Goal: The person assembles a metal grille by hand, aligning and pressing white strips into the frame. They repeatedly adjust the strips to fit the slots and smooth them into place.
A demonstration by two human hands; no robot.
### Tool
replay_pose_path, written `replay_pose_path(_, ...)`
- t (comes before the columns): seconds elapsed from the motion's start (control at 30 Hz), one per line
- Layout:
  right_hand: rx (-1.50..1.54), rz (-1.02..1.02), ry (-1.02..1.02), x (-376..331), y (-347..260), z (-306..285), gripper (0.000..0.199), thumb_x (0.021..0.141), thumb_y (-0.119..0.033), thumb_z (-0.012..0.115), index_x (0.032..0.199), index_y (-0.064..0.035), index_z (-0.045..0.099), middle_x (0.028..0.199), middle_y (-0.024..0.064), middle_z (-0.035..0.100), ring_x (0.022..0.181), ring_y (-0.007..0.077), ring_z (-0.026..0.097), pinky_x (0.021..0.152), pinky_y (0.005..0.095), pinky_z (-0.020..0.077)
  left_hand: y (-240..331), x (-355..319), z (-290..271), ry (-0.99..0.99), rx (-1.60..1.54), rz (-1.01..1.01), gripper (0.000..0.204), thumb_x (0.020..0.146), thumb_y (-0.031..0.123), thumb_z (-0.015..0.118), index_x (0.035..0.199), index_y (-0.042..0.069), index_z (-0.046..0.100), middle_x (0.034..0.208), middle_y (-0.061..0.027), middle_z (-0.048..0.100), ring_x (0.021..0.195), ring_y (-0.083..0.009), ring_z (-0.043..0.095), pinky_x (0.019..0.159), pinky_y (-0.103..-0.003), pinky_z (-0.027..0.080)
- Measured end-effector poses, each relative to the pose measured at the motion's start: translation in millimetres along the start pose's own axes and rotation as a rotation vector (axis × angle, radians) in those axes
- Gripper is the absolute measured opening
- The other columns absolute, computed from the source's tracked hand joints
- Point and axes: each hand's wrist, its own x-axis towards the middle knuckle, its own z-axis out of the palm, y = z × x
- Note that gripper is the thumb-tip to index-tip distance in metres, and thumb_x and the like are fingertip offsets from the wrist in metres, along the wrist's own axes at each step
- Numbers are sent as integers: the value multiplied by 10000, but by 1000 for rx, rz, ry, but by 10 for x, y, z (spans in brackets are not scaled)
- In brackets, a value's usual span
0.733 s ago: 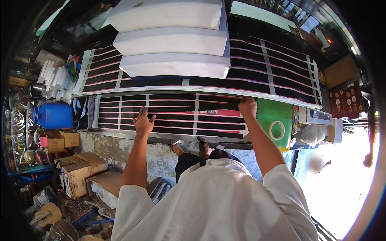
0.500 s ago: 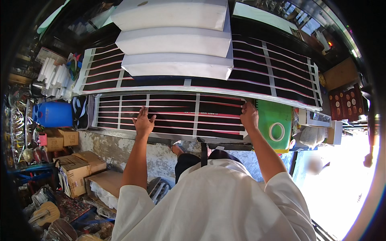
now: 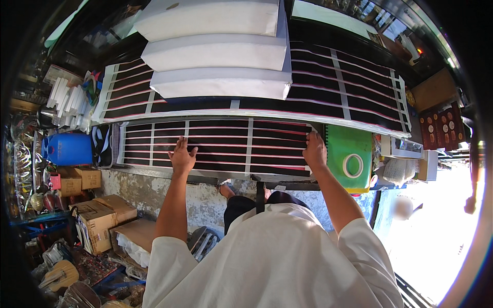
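A panel of long black strips with white and pink edges [image 3: 215,158] lies across the lower surface in front of me, crossed by pale bands. My left hand [image 3: 182,156] rests flat on its left-middle part, fingers spread, holding nothing. My right hand [image 3: 315,150] is at the panel's right end, with its fingers bent against the edge strips. The fingertips are partly hidden, but they appear closed on that edge. Just beyond, a second stack of similar black strips [image 3: 354,95] lies on a raised surface, partly covered by white boxes [image 3: 221,82].
Right of my right hand lies a green folder [image 3: 336,154] bearing a white tape roll [image 3: 353,166]. At left stand a blue container [image 3: 71,149] and cardboard boxes [image 3: 97,220]. A wooden guitar-like body [image 3: 61,274] lies lower left. Bright daylight fills the right side.
My right hand has shifted slightly down and left along the panel's right end. My left hand stays spread in almost the same place. The whole view has moved a little.
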Motion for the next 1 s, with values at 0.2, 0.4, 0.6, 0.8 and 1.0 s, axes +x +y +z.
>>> replay_pose_path(0.2,-39,30,-39,17,-17,0,391,824,85,736,1176,-55,641,1190,158,698,1151,404,705,945,524,600,7,-19,-11,15,-12,6,725,1110,488,666,1717,159,444,1834,-55,354,1680,-292,346,1338,-745,230)
replay_pose_path(0.4,-51,48,-52,13,-22,31,400,823,75,751,1180,-59,633,1191,175,698,1141,420,707,948,524,601,24,-28,-11,37,-26,10,715,1107,476,675,1707,148,464,1824,-60,376,1674,-307,360,1329,-757,232)
replay_pose_path(0.6,-40,78,-47,9,-28,72,423,811,74,759,1190,-61,629,1186,182,696,1132,431,706,956,528,598,9,-34,18,47,-33,9,714,1104,468,680,1705,146,467,1818,-66,386,1666,-313,375,1320,-762,241)
replay_pose_path(0.8,-47,48,0,-28,-30,93,430,805,88,747,1192,-53,624,1177,189,690,1142,437,696,960,533,591,6,-44,42,57,-35,21,718,1110,472,668,1715,154,445,1824,-68,372,1672,-311,364,1319,-764,241)
replay_pose_path(1.0,-119,-2,17,-77,-18,130,449,819,89,753,1232,-31,625,1241,204,640,1195,428,662,998,519,595,52,-94,58,103,-8,34,701,1117,440,657,1703,118,446,1823,-96,367,1683,-323,342,1320,-766,239)
